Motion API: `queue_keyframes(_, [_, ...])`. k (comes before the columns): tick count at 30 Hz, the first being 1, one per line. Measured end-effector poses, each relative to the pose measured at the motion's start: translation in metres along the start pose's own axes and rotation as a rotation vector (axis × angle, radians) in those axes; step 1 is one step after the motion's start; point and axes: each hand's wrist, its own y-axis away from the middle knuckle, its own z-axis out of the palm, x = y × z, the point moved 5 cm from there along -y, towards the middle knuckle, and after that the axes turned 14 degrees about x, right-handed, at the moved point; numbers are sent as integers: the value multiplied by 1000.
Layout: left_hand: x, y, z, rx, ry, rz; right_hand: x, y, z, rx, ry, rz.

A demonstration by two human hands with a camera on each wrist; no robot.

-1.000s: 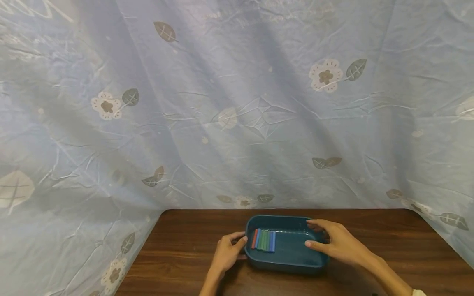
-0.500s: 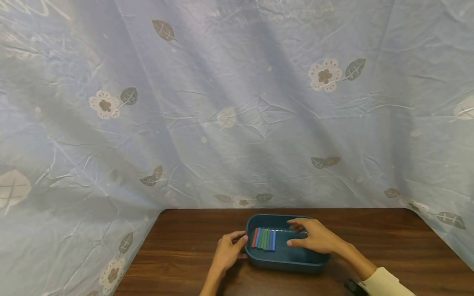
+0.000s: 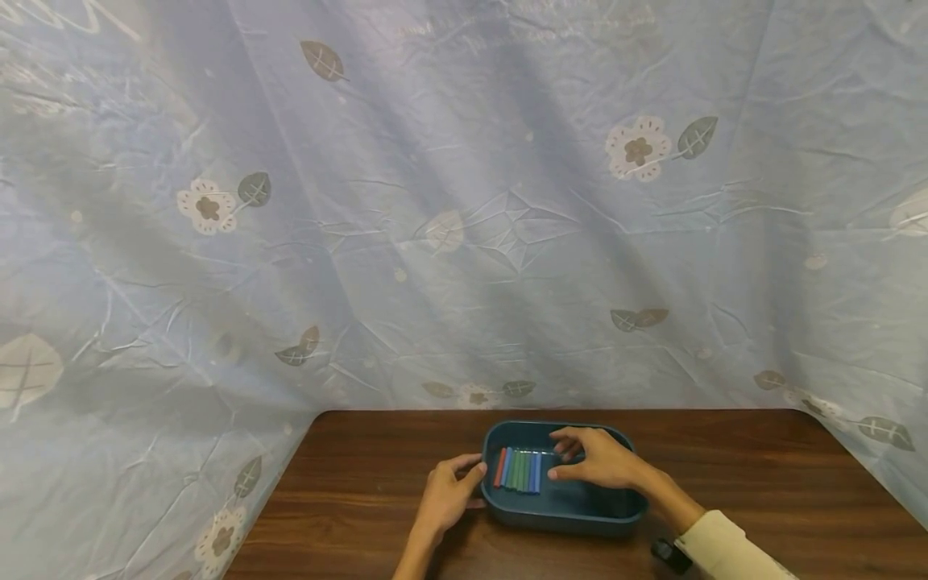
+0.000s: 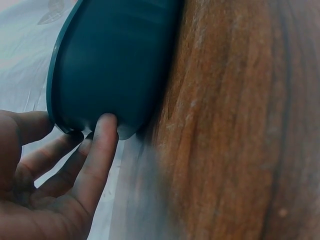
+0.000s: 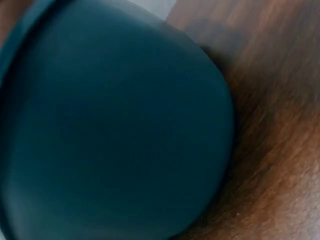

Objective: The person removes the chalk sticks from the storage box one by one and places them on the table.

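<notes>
A dark teal tray with raised walls (image 3: 580, 515) stands on the table. Several short coloured sticks (image 3: 517, 471), red, blue and green, lie side by side at its left end. My left hand (image 3: 444, 491) is at the left end of the tray; in the left wrist view, its thumb touches the rim and its extended fingers (image 4: 97, 155) rest against the outer wall. Over the inside of the tray, my right hand (image 3: 605, 461) has thumb and fingers spread apart, holding nothing, just right of the sticks. The right wrist view shows mostly tray wall (image 5: 120, 120); the right hand's fingers are hidden there.
The brown wood-grain table (image 3: 362, 483) extends around the tray. Behind it hangs a pale blue cloth (image 3: 464, 322) with leaf and flower prints. A small black device (image 3: 670, 556) shows by the right sleeve (image 3: 728, 548).
My right hand has moved left from the tray's right rim to over its inside, close to the sticks. The left hand and the sticks look the same.
</notes>
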Motion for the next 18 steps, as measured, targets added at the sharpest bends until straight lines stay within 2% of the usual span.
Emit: queue_keyframes(18, [-4, -2, 0, 7, 10, 0, 16, -13, 23, -1, -35, 18])
